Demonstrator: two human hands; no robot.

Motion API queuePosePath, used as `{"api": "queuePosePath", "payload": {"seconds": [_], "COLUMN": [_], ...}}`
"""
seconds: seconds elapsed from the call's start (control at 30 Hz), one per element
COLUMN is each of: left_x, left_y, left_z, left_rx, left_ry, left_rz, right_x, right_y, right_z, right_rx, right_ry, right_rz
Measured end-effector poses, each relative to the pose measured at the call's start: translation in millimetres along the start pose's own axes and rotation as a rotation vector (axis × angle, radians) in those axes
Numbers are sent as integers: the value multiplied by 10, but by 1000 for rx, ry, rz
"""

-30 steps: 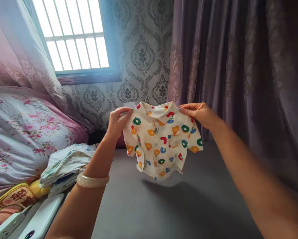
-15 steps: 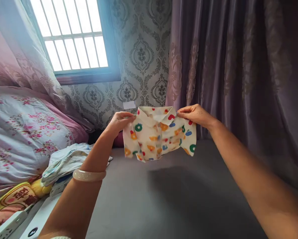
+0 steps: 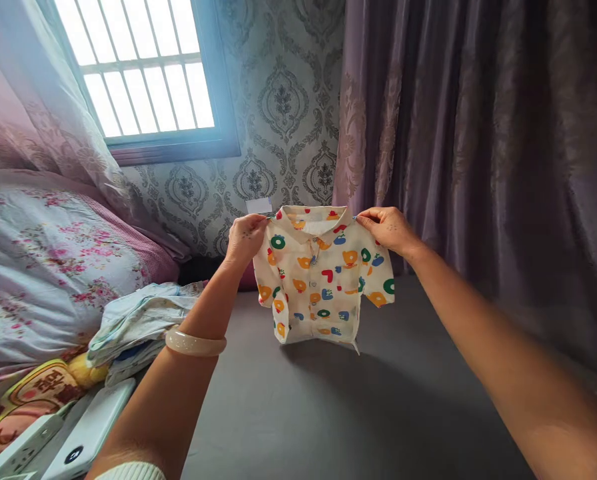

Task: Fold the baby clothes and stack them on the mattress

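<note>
A small cream short-sleeved shirt [image 3: 318, 273] with a collar and colourful printed shapes hangs upright between my hands, its front towards me. My left hand [image 3: 247, 238] is closed in a pinch on the shoulder at the left of the collar. At the other shoulder, my right hand [image 3: 389, 228] pinches the cloth between thumb and fingers. The shirt's hem hangs just over the grey sheet [image 3: 278, 420]; whether it touches, I cannot tell. A pale bangle [image 3: 195, 343] circles my left forearm.
Folded clothes [image 3: 133, 323] lie in a pile at the left, beside floral bedding [image 3: 53, 267]. Nearer me are a yellow printed cushion [image 3: 41, 390], a white power strip [image 3: 26, 447] and a white device [image 3: 91, 427]. A purple curtain [image 3: 438, 133] hangs behind on the right.
The shirt has swung down from a blurred, raised and crumpled shape to hanging nearly straight, its front fully spread. Both hands keep their pinch on the shoulders.
</note>
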State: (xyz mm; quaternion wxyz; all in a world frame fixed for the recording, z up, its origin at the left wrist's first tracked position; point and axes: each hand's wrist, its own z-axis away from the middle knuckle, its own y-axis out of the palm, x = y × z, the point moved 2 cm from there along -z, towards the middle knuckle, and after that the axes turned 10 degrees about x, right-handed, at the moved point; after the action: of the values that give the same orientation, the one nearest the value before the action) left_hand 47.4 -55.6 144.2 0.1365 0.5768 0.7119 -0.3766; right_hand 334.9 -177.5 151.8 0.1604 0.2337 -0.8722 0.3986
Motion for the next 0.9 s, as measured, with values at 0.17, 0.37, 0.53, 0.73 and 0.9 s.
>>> {"api": "queuePosePath", "payload": {"seconds": [0.17, 0.37, 0.53, 0.73, 0.9], "left_x": [-88, -191, -256, -404, -676], "left_y": [22, -4, -104, -352, -657], "left_z": [91, 257, 447, 765, 1077], "left_rx": [-45, -140, -166, -162, -180], "left_ry": [84, 218, 282, 352, 409], "left_rz": [-208, -268, -246, -275, -336], "right_x": [48, 123, 298, 555, 846], "right_y": [58, 75, 17, -118, -316], "right_z": [35, 144, 345, 631, 894], "right_rx": [-98, -190, -235, -221, -229], "right_ry": [-91, -175, -185, -257, -324], "right_rz": [195, 385, 504, 594, 609]}}
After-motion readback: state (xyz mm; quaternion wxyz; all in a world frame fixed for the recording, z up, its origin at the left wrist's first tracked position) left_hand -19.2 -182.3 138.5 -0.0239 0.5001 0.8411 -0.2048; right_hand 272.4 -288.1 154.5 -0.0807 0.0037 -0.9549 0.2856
